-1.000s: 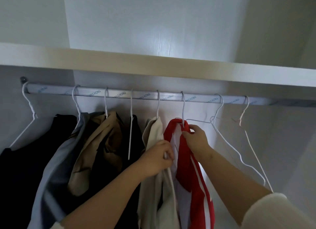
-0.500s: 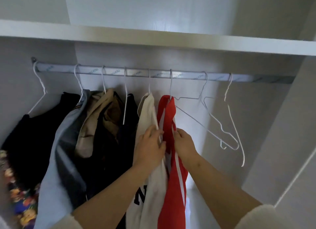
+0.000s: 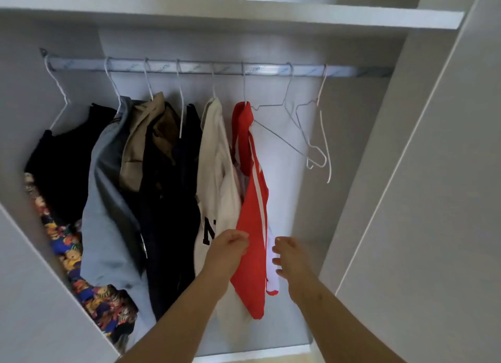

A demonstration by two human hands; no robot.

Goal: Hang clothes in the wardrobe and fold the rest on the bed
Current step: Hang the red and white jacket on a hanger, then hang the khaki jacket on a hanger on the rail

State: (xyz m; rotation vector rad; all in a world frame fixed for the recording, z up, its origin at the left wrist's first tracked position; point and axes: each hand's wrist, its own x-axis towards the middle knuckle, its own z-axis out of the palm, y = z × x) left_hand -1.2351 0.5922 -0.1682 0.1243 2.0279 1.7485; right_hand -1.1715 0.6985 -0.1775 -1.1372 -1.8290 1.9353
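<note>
there, right of the cream shirt (image 3: 217, 156), the left hand (image 3: 229, 250) curled against the red garment (image 3: 252, 213), pinching or not unclear, which hung soft and light from the rail (image 3: 189, 68), likely best held at its shoulders, the right hand (image 3: 290, 257) slack beside it, empty hangers (image 3: 324, 145) beyond.

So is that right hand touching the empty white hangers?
Apart. The head view shows the right hand low beside the red top, the empty hangers well above it.
</note>
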